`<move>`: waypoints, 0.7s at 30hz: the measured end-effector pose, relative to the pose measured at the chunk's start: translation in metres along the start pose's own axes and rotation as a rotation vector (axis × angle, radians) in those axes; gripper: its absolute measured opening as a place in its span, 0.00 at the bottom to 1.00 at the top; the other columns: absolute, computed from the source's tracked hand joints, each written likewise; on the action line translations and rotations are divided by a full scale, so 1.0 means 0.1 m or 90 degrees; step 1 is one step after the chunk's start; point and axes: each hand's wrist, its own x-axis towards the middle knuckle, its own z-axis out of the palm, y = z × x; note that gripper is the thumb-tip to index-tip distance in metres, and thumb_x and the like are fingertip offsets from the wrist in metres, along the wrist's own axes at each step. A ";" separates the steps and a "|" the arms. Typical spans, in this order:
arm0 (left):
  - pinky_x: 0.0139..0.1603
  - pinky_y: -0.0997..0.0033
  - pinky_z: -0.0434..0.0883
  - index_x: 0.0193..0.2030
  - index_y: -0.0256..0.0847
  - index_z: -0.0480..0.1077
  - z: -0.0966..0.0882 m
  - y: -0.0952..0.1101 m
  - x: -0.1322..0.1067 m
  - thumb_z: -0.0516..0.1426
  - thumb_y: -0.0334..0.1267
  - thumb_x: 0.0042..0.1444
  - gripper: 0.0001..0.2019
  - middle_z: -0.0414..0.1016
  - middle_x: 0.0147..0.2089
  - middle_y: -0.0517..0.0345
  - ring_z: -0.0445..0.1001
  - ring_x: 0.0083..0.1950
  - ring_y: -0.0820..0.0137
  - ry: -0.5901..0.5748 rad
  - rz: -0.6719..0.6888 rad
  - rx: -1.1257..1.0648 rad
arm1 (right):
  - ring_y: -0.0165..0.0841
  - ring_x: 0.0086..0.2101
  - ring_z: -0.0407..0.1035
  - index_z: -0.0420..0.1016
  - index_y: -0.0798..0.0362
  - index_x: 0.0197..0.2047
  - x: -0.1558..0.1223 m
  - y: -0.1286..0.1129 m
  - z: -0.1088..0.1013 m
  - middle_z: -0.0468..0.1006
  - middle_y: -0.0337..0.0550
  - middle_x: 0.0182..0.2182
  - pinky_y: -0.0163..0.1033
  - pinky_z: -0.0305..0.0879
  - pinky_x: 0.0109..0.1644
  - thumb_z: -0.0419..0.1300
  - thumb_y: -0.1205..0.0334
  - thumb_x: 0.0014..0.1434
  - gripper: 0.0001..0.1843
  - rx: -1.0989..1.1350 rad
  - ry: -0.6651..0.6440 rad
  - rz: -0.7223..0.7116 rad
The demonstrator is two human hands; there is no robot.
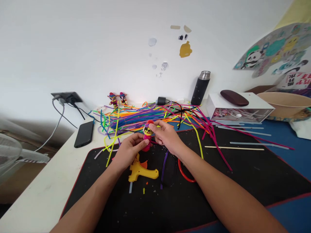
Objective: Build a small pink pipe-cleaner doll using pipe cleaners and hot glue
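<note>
A green-yellow scrap (143, 191) lies on the black mat (136, 213), on the near side of the hands. Just beyond it, below the left hand (132, 147), rests a yellow glue gun (139, 171), with a pale stick (131, 187) at its near end. A purple strip (164, 171) lies right of the gun, and a red ring (180, 167) shows partly beneath the right forearm.

Both hands hold one small figure (147, 130) between them — the left thumb and fingers close about its pink body, the right hand (167, 136) with thumb and finger pinched at its red-and-purple head. Its yellow face is turned toward the viewer.

Right of the hands lies a thin wooden stick (234, 148); to their left, a black phone (84, 134) on the pale tabletop. Beyond the hands spreads a heap of coloured stems (136, 118) — blue, purple, orange, yellow. At the far left of that heap stand two similar figures (113, 100); off to the right, a black bottle (200, 88) leans near the wall (97, 42).
</note>
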 end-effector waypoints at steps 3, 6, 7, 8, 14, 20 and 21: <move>0.44 0.63 0.77 0.39 0.40 0.78 0.00 0.02 0.00 0.72 0.56 0.52 0.21 0.84 0.37 0.53 0.80 0.37 0.64 -0.001 0.004 0.013 | 0.23 0.14 0.53 0.71 0.49 0.38 -0.01 -0.01 -0.01 0.61 0.23 0.16 0.31 0.45 0.17 0.74 0.34 0.52 0.29 -0.002 -0.005 -0.003; 0.45 0.63 0.77 0.39 0.40 0.78 0.00 0.02 -0.01 0.72 0.57 0.52 0.22 0.85 0.38 0.52 0.81 0.39 0.63 -0.003 0.004 0.018 | 0.23 0.14 0.52 0.71 0.49 0.37 -0.01 -0.03 -0.01 0.60 0.23 0.15 0.31 0.44 0.17 0.74 0.35 0.51 0.29 0.003 -0.002 -0.004; 0.46 0.63 0.77 0.39 0.40 0.78 -0.01 0.02 -0.01 0.72 0.57 0.52 0.22 0.85 0.38 0.51 0.81 0.39 0.63 -0.003 0.005 0.018 | 0.23 0.14 0.51 0.71 0.49 0.37 -0.01 -0.04 -0.01 0.60 0.23 0.15 0.32 0.43 0.17 0.75 0.35 0.51 0.29 0.005 0.000 -0.005; 0.46 0.62 0.77 0.39 0.40 0.78 -0.01 0.03 -0.01 0.72 0.57 0.52 0.22 0.85 0.38 0.51 0.81 0.39 0.63 -0.002 0.005 0.019 | 0.23 0.14 0.51 0.72 0.50 0.37 -0.02 -0.05 -0.01 0.61 0.23 0.15 0.32 0.43 0.17 0.75 0.35 0.51 0.29 0.007 0.001 -0.006; 0.45 0.62 0.76 0.40 0.40 0.80 -0.01 0.04 -0.01 0.71 0.59 0.52 0.23 0.85 0.38 0.51 0.80 0.39 0.62 -0.001 0.008 0.041 | 0.23 0.14 0.51 0.73 0.50 0.37 -0.02 -0.07 -0.02 0.61 0.24 0.16 0.32 0.41 0.18 0.75 0.37 0.52 0.28 0.011 0.003 -0.006; 0.44 0.64 0.74 0.39 0.40 0.81 -0.03 0.02 0.00 0.71 0.60 0.52 0.23 0.85 0.37 0.51 0.79 0.38 0.62 0.002 0.010 0.048 | 0.23 0.14 0.51 0.74 0.50 0.39 -0.01 -0.05 -0.03 0.60 0.23 0.15 0.33 0.41 0.18 0.74 0.37 0.53 0.27 0.002 0.005 -0.012; 0.44 0.65 0.74 0.39 0.40 0.81 -0.03 0.01 0.01 0.71 0.59 0.51 0.23 0.84 0.37 0.52 0.79 0.38 0.62 0.004 0.010 0.041 | 0.23 0.14 0.51 0.74 0.50 0.39 -0.01 -0.05 -0.03 0.60 0.23 0.15 0.33 0.41 0.18 0.74 0.37 0.53 0.27 0.003 0.005 -0.011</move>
